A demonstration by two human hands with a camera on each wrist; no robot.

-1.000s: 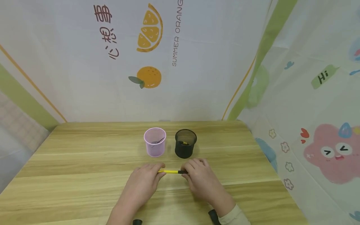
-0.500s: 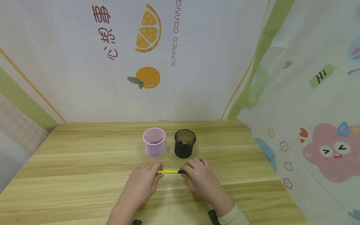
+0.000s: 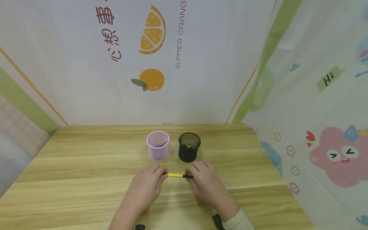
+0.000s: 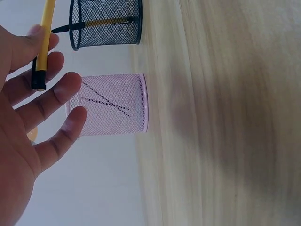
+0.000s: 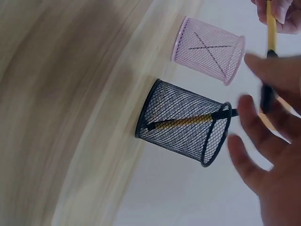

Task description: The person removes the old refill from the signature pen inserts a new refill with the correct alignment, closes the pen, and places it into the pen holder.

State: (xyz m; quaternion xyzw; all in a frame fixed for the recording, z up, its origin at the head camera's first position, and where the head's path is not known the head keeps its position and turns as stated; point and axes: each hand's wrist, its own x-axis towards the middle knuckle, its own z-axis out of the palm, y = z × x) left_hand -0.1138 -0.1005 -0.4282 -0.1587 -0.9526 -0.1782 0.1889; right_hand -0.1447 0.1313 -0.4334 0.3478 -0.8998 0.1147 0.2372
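Note:
A yellow pen with a black cap (image 3: pixel 175 175) lies level between the two hands, just in front of the cups. My left hand (image 3: pixel 148 182) pinches its yellow end between thumb and index finger; in the left wrist view the other fingers are spread apart. At the black-capped end, my right hand (image 3: pixel 205 180) grips with thumb and fingers, partly blurred in the right wrist view. Behind the right hand stands a black mesh cup (image 3: pixel 187 156) holding another yellow-and-black pen (image 5: pixel 183 121). Beside it, a pink mesh cup (image 3: pixel 158 155) contains two thin dark sticks (image 4: pixel 99 100), crossed.
Both cups stand upright near the back of the wooden table (image 3: pixel 95 169). A printed white cloth (image 3: pixel 207 80) hangs behind, with another on the right side. Small black objects (image 3: pixel 140 227) show beside the forearms at the bottom edge.
The left fingers have shifted slightly along the pen's end, and the pen has moved slightly right. More of the black cap shows at the right hand. The cups stay put.

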